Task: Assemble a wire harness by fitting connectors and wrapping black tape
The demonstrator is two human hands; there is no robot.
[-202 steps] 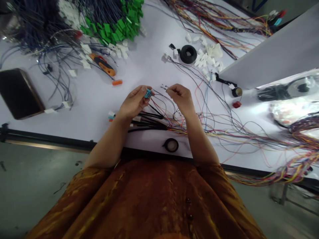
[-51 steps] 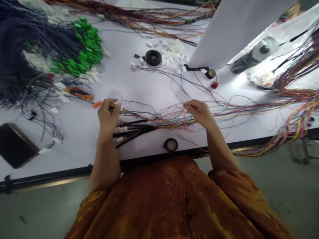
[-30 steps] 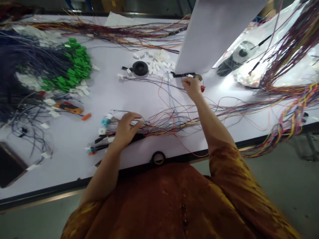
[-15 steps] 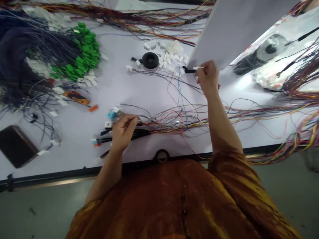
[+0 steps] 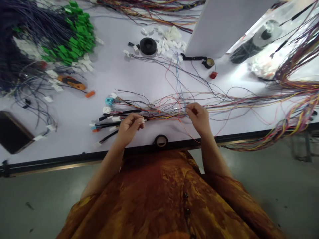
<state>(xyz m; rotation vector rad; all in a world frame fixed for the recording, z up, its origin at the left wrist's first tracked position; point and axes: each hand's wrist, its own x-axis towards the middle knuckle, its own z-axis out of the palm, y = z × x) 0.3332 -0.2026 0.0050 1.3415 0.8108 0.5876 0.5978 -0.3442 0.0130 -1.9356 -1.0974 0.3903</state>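
Pinched tight: small white plug [image 5: 142,120] in L hand [image 5: 128,128], thin wires [image 5: 179,113] in R hand [image 5: 197,116]. Wires all tangled, so risk of snags, w/ one hard tug pulling ends loose.

bench top [image 5: 149,78]: white laminate, matt, smooth. centre: wires [image 5: 159,114], glossy plastic insulation. 11 o'clock: green connectors [image 5: 78,43], moulded plastic, faint sheen. 12 o'clock: white connectors [image 5: 164,53], matt plastic. 9 o'clock: screwdriver handle [image 5: 71,82], glossy plastic. 8 o'clock: phone [image 5: 12,132], dark, smooth, glossy face. 6 o'clock: bench edge strip [image 5: 50,168], dull metal; garment [image 5: 159,205], cloth with a satin sheen.
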